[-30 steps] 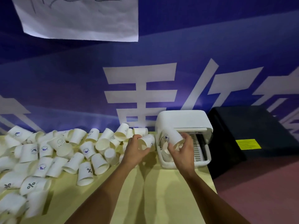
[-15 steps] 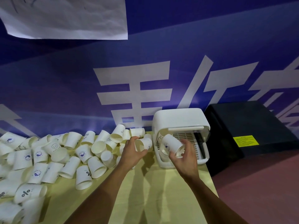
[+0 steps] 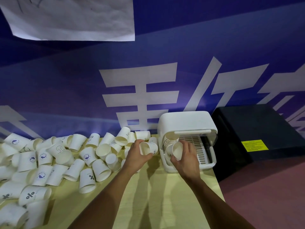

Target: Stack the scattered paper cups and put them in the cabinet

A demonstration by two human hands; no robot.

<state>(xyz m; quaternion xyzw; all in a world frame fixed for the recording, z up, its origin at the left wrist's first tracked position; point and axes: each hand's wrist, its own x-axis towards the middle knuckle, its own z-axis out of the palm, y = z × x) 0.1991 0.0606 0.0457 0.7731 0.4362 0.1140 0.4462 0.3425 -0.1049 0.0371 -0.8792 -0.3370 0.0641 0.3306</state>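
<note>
Right hand [image 3: 186,158] has pushed its cup [image 3: 176,150] deeper into the white cabinet [image 3: 186,120], fingers clamped round it, mouth facing outward, prob. to nest w/ the stack inside, while left hand [image 3: 137,154] grips another cup [image 3: 147,148] ready beside it.

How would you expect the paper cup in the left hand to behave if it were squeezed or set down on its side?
The cup is thin paper with an open mouth, so it probably dents under a firm squeeze. Pinched by the left hand, it seems light. On its side it would likely roll in a curve.
</note>
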